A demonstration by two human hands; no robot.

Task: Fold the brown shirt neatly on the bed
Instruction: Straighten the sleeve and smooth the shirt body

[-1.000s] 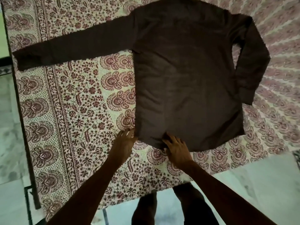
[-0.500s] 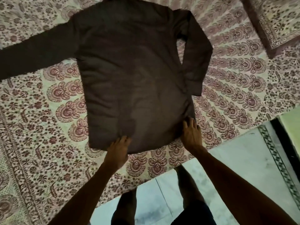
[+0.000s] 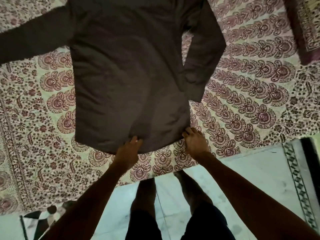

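Hem work is the step in hand, as I judge it: getting the bottom edge straight before any fold. My long-sleeved, dark brown shirt (image 3: pixel 128 75) of plain cloth lies spread flat on the bed (image 3: pixel 242 101), which wears a cream sheet printed with maroon paisley. The shirt's hem is toward me at the bed's near edge. My left hand (image 3: pixel 129 149) pinches the hem about midway along, thumb on top of the cloth and the other fingers curled under it as far as I can see. My right hand (image 3: pixel 194 142) grips the hem's right corner, fingers curled round the fabric. The left sleeve (image 3: pixel 34 44) stretches out flat to the side, while the right sleeve (image 3: pixel 204 49) bends down alongside the body.

To do this well I should draw both hands gently toward me and a little apart, so the soft creases above the hem pull out, then lay the edge down square. A hard tug would likely drag the whole shirt off-line and rumple the sheet. The bent sleeve wants straightening before a side is folded in.

No brand, label or writing can be read — the cloth is plain on the face that shows.
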